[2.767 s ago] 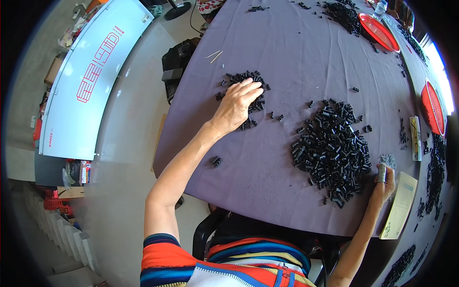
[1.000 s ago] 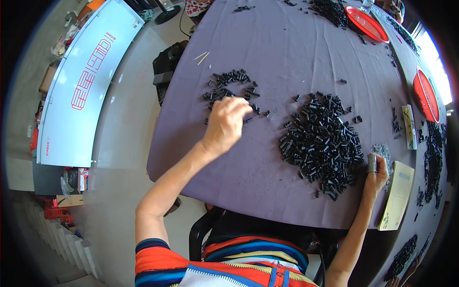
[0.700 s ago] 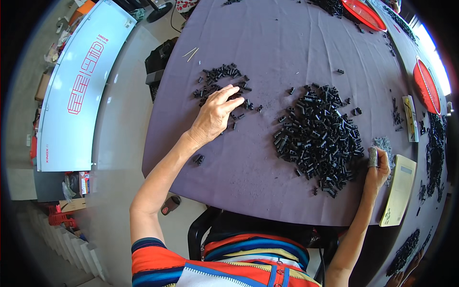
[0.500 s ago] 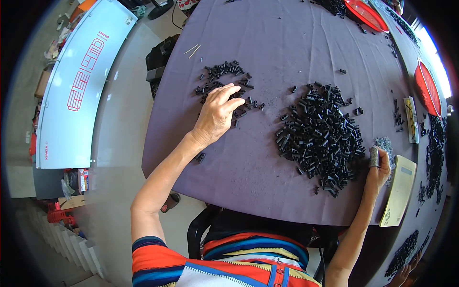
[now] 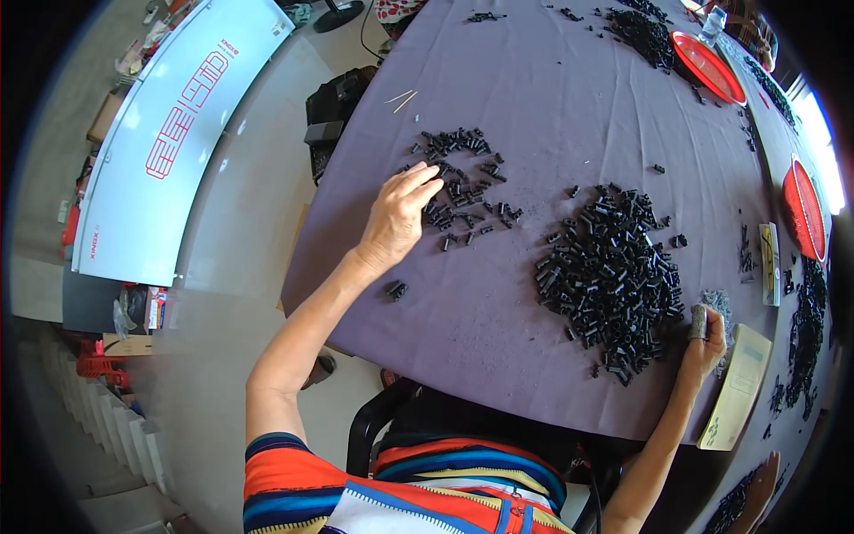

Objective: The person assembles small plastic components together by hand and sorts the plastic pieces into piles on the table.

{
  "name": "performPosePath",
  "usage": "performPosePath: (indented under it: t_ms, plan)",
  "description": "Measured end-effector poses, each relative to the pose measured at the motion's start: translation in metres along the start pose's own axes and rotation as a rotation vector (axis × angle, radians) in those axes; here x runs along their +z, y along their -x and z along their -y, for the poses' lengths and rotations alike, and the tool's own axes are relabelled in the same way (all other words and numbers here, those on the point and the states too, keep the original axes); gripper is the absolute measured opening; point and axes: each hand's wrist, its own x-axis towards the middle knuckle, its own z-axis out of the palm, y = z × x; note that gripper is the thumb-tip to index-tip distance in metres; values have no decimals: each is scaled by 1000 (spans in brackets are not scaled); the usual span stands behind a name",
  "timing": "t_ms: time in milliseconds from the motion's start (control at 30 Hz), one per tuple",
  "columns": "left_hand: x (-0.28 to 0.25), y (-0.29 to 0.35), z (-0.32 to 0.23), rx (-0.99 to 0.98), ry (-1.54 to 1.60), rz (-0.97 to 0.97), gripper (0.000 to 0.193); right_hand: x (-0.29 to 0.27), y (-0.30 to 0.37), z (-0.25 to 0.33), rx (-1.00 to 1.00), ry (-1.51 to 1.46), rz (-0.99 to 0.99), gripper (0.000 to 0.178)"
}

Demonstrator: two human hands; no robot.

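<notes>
My left hand [image 5: 398, 214] is over the left edge of a loose scatter of small black tubular plastic pieces [image 5: 463, 191]. Its fingers reach forward and look slightly apart from the thumb; nothing shows between them. Right of the middle lies a dense heap of the same black pieces [image 5: 614, 276]. Beyond its right side, my right hand [image 5: 705, 345] rests with curled fingers, a grey wrap [image 5: 698, 322] around one of them. What the curled fingers hold, if anything, is hidden. A grey speckled patch [image 5: 719, 307] lies against that hand.
A pale yellow box-like item [image 5: 737, 387] lies beside my right forearm, with a small narrow box [image 5: 769, 264] farther off. Red baskets [image 5: 805, 209] stand at the right. Another person's hand [image 5: 761, 489] is by a black heap at lower right. A few black pieces [image 5: 396, 290] lie near my left wrist.
The whole view has shifted, so the table sits lower and farther right. My left hand has drawn leftward off the middle of the scattered pieces. My right hand stays beside the grey patch.
</notes>
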Motion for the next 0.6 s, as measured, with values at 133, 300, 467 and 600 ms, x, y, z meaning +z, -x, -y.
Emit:
performPosePath:
  t_ms: [133,300,467,600]
  plan:
    - [4,3,9,56,-16,49,32,2,-1,3,33,-14,-8,8]
    - [10,0,5,119,-1,96,32,0,-2,-2,50,-27,-11,9]
    - [3,1,2,141,24,94,34,0,-2,2,41,-47,-19,10]
    - [-13,7,16,84,14,22,36,0,-1,2,60,-21,1,12]
